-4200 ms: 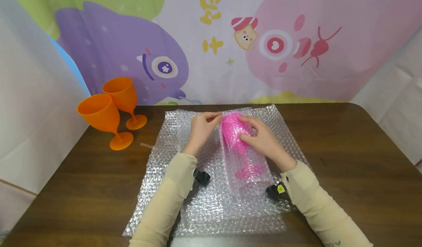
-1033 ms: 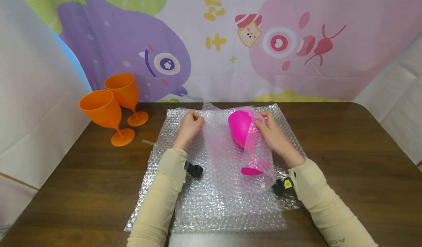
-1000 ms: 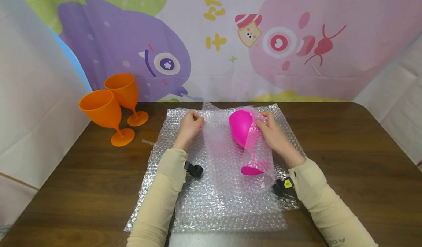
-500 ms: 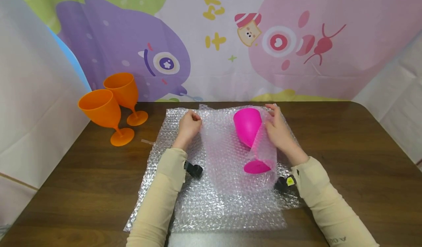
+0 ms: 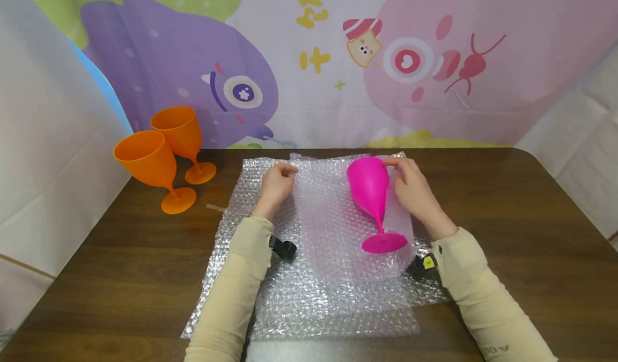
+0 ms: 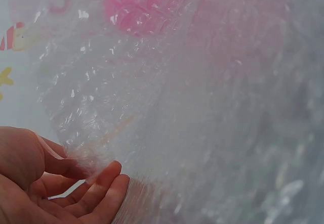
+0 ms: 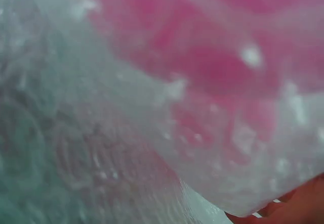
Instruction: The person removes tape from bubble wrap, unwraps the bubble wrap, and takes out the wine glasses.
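A pink goblet (image 5: 369,182) lies on its side, bowl away from me, on a bubble wrap sheet (image 5: 325,217) opened flat beneath it. My left hand (image 5: 276,187) pinches the sheet's far left corner; thumb and fingers on the film show in the left wrist view, where the goblet is a pink patch (image 6: 147,6). At the sheet's right edge, my right hand (image 5: 416,193) holds the film, index finger stretched to the goblet's rim. The right wrist view is blurred: pink shows through the film, and my right fingers (image 7: 298,206) appear only at the lower right corner.
More bubble wrap (image 5: 333,319) lies layered on the brown wooden table (image 5: 512,233). Two orange goblets (image 5: 145,161) stand upright at the back left. A small clear strip (image 5: 214,207) lies beside the wrap. A printed cartoon curtain (image 5: 309,110) hangs behind the table.
The film that wrapped the pink goblet has been peeled back to the right, baring it. My right hand has moved right with the edge; my left hand moved left earlier, then stayed.
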`<state>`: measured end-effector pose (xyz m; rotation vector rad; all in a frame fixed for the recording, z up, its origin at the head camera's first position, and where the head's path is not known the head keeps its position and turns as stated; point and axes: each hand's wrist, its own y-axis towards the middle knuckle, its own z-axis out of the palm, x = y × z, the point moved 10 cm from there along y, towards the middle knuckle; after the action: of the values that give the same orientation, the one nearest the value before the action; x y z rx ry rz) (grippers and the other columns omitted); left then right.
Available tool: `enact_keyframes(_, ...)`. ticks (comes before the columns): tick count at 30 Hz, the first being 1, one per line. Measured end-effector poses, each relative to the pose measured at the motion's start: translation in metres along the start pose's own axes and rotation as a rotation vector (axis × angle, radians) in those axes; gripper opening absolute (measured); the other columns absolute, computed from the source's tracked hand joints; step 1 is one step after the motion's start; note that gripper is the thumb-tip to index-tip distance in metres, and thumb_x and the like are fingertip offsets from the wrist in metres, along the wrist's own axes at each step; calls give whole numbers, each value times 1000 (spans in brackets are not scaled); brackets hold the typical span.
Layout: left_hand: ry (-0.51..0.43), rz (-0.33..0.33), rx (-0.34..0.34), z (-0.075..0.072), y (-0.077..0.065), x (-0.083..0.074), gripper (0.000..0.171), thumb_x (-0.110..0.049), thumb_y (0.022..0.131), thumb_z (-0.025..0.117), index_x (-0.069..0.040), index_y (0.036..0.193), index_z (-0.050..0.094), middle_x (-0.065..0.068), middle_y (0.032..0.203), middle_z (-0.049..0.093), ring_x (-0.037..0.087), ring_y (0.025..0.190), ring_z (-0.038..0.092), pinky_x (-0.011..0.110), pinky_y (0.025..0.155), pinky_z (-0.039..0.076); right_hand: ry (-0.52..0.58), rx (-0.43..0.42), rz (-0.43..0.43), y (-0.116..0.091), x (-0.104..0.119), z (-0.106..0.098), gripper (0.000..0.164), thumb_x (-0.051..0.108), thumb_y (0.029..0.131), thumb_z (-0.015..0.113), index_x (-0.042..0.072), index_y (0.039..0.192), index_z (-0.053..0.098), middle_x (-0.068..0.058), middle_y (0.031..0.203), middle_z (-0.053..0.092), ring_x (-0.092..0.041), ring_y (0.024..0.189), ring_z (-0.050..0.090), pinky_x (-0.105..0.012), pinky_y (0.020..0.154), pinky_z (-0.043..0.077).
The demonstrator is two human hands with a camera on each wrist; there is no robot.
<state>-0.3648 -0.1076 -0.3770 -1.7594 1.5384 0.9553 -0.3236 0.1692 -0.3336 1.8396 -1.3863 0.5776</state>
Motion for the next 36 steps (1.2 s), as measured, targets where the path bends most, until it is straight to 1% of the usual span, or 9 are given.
enact_keyframes(2, 6, -3, 5, 0, 0, 0, 28, -1, 80, 50, -4, 103, 65, 12, 99, 60, 20, 87, 53, 25, 68, 43, 0, -18, 38, 0, -5, -3, 33, 2, 90, 39, -1, 121, 51, -23, 122, 45, -37, 115, 44, -50, 97, 34)
enact_keyframes(5, 10, -9, 10, 0, -1, 0, 28, -3, 82, 50, -4, 104, 65, 13, 99, 62, 20, 84, 52, 22, 63, 41, -18, -32, 65, 0, -8, -8, 33, 6, 91, 42, -2, 123, 50, -24, 121, 47, -37, 114, 48, -48, 96, 36)
enact_keyframes(10, 4, -10, 8, 0, 0, 0, 29, -2, 81, 49, -3, 106, 66, 14, 99, 62, 19, 83, 52, 19, 60, 39, -17, -20, 77, 1, -12, -10, 38, 3, 88, 41, -2, 126, 48, -26, 122, 45, -38, 113, 49, -48, 96, 38)
enact_keyframes(16, -4, -18, 16, 1, 0, 1, 31, -2, 81, 50, -3, 108, 65, 14, 104, 62, 20, 90, 53, 21, 66, 41, -12, -31, 92, 2, -16, -16, 45, -1, 86, 40, -2, 131, 43, -27, 119, 46, -39, 111, 49, -49, 95, 37)
enact_keyframes(19, -21, -33, 29, 2, 0, 3, 30, -3, 83, 51, -2, 110, 64, 15, 107, 61, 20, 92, 53, 22, 68, 43, -10, -36, 108, 2, -20, -19, 48, -1, 86, 39, -2, 134, 40, -27, 119, 47, -40, 110, 49, -50, 95, 36)
enact_keyframes(23, -39, -42, 43, 4, 0, 4, 28, -8, 88, 51, -2, 112, 63, 15, 108, 60, 19, 88, 53, 20, 65, 42, -22, -36, 145, 1, -27, -22, 48, 2, 88, 42, -3, 135, 37, -28, 121, 46, -41, 113, 46, -51, 97, 33)
enact_keyframes(27, -58, -38, 46, 4, 0, 4, 27, -9, 89, 51, 0, 112, 62, 16, 105, 61, 15, 80, 52, 17, 60, 39, -35, -19, 192, 1, -35, -23, 50, 7, 90, 46, -5, 136, 33, -29, 126, 42, -41, 114, 44, -50, 99, 33)
enact_keyframes(33, -86, -60, 58, 5, -1, 7, 27, -8, 89, 51, 2, 113, 62, 18, 106, 61, 11, 70, 50, 15, 57, 40, 29, 31, 274, -1, -45, -19, 53, 6, 90, 43, -10, 137, 26, -32, 129, 39, -39, 110, 49, -45, 92, 43)
enact_keyframes(36, -101, -78, 69, 6, -1, 8, 28, -9, 90, 51, 2, 114, 61, 18, 108, 60, 11, 71, 51, 16, 59, 41, 58, 52, 305, -2, -50, -18, 54, 6, 90, 41, -11, 138, 24, -33, 132, 38, -39, 116, 45, -46, 96, 39)
